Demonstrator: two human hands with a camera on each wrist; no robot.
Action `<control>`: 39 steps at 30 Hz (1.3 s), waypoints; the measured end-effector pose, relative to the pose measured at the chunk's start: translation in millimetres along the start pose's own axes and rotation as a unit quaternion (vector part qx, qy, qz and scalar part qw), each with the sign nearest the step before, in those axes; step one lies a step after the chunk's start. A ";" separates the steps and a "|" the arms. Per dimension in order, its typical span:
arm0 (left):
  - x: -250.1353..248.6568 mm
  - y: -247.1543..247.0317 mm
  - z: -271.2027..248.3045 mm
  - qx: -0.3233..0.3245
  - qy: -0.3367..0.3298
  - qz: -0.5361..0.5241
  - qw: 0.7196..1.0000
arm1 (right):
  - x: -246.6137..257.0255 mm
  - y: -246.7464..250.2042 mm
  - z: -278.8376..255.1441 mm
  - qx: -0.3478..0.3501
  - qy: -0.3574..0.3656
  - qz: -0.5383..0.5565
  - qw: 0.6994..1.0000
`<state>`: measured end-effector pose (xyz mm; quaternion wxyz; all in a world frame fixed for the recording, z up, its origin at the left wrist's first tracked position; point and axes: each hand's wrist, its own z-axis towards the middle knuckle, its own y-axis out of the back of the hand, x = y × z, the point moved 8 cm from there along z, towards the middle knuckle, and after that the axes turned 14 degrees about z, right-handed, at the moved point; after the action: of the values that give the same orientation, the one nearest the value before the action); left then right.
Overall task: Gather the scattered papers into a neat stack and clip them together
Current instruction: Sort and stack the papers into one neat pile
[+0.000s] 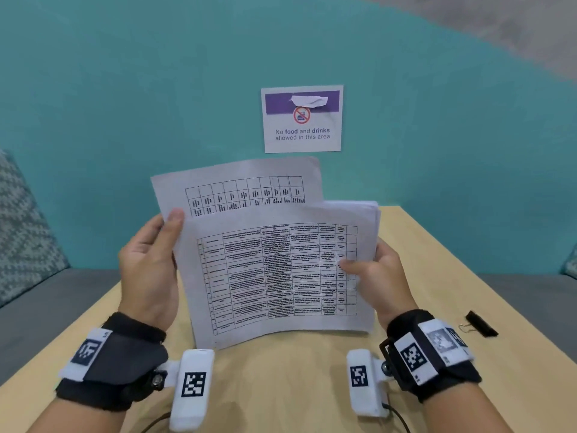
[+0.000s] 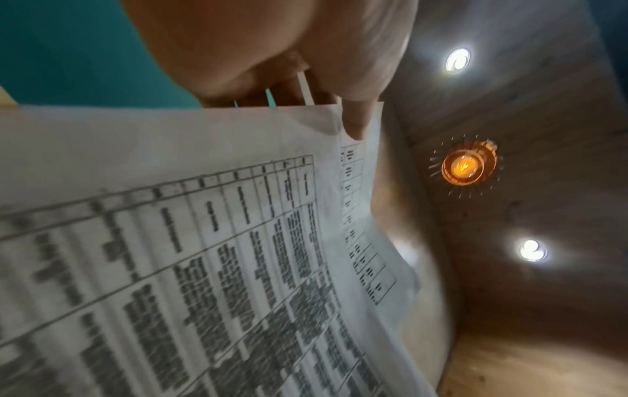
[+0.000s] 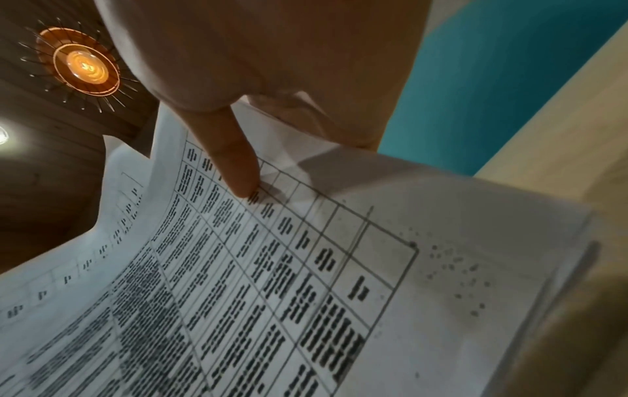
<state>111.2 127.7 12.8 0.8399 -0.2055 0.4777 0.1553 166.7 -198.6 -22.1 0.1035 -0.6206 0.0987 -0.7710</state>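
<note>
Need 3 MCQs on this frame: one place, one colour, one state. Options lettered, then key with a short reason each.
1. Where is the binder clip?
A. on the table by the right wrist
B. on the papers
C. in the left hand

2. What colour is the wall?
A. white
B. teal
C. red

3. How are the papers held?
A. flat on the table, untouched
B. by one hand only
C. by both hands, one sheet sticking out above

Answers:
1 A: it lies on the table, unused.
2 B: teal behind the sign.
3 C: left hand and right hand pinch the edges; a sheet sits higher.

white papers (image 1: 281, 270), black binder clip (image 1: 482, 324), teal wall (image 1: 125, 89)
</note>
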 end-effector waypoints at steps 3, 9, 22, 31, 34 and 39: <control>1.8 14.3 5.6 -0.052 0.016 -0.021 0.998 | 1.7 -1.8 1.1 0.018 0.007 -0.022 1.000; 26.4 57.6 22.8 -0.190 0.046 0.005 0.981 | -12.2 38.3 10.9 -0.125 0.007 -0.087 0.988; 101.1 94.6 28.5 -0.248 0.214 -0.001 0.945 | -49.8 77.9 8.6 -0.279 -0.078 -0.021 0.957; 128.7 81.8 5.3 -0.254 0.299 0.017 0.920 | -89.1 6.9 -1.0 -0.139 -0.195 0.099 0.966; 135.7 71.6 -0.7 -0.252 0.306 -0.022 0.918 | -94.5 -0.9 -4.1 -0.129 -0.223 0.148 0.955; 133.3 32.3 -4.3 -0.117 0.295 -0.034 0.948 | -101.4 -10.8 -9.7 -0.141 -0.242 0.190 0.941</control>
<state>159.4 162.1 -111.0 0.6360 -0.3553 0.6755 0.1144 177.9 -159.4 -116.0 0.1803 -0.7666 0.2946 -0.5413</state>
